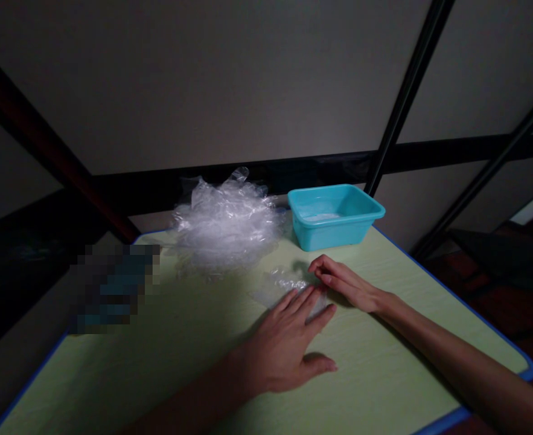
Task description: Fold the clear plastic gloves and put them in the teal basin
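Observation:
My left hand (288,341) lies flat with its fingers stretched out, pressing on the near edge of a thin clear plastic glove (280,284) spread on the pale green table (180,356). My right hand (343,281) rests at the glove's right edge, its fingertips curled onto the plastic. A heap of several more clear plastic gloves (225,223) sits behind, toward the table's far edge. A turquoise plastic tub (334,216) stands to the right of the heap, just beyond my right hand.
The table has a blue rim (456,290). A blurred-out patch (112,287) covers its left edge. Black metal bars (406,90) rise behind the tub against a grey wall. The room is dim.

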A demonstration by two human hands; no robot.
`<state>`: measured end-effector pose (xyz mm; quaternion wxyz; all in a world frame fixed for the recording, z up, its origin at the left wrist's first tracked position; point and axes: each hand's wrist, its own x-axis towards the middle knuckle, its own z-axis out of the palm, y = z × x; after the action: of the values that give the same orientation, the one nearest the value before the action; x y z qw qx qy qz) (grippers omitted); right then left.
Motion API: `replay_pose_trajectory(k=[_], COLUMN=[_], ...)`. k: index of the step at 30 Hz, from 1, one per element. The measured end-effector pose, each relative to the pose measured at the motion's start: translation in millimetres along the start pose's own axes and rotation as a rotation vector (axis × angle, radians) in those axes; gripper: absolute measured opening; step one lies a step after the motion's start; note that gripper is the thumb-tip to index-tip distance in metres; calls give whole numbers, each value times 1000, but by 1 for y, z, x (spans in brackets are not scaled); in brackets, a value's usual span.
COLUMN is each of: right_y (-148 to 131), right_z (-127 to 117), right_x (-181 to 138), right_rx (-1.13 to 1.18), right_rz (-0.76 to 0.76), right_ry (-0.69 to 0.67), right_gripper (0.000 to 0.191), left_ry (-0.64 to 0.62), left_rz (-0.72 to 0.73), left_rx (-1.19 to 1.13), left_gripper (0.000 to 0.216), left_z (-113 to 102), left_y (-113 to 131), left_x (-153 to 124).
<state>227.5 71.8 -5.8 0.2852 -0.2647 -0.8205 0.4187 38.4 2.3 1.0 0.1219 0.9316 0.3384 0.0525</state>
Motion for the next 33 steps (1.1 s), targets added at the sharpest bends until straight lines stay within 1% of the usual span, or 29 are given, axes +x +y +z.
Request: replay_pose_trajectory(k=[6,10,14,17,20,22,24,26,29,31,33], right_y=[-1,-1,-3,-4,-7,-8,-8,-6,-4,-5,-6], right_z=[0,-4,-14,-18,-17,-15,-15,-18,-21,-21,-18], right_x=[2,3,-7,-21,-29,-29,-28,-28,-29,-31,-31], right_rx=[-61,-104,-215,-301,-399,-476,-542,-576,-565,-565,-586], right_rz=[-1,-24,-132,-165,-184,-199,-201,-181,-155,-171,-206], right_ry=[4,54,52,42,-20,-83,-116,-111,-52,-34,-63], right_gripper=[22,23,35,42,41,40,41,43,44,41,37], left_ry=[-20,-15,-10,-7,-1,1,-4,-8,-2,5,10], left_rz=[-13,-4,4,3,9,9,5,4,9,12,10], left_rx=[-2,1,10,18,34,40,38,36,30,26,26], left_gripper=[71,71,70,69,69,69,69,69,68,68,68], left_z=[-2,-2,-1,-1,1,1,1,0,0,0,1], left_y=[2,1,0,0,0,0,0,0,0,0,0], left_x=[0,0,0,-1,-1,-1,-1,-1,-1,-1,-1])
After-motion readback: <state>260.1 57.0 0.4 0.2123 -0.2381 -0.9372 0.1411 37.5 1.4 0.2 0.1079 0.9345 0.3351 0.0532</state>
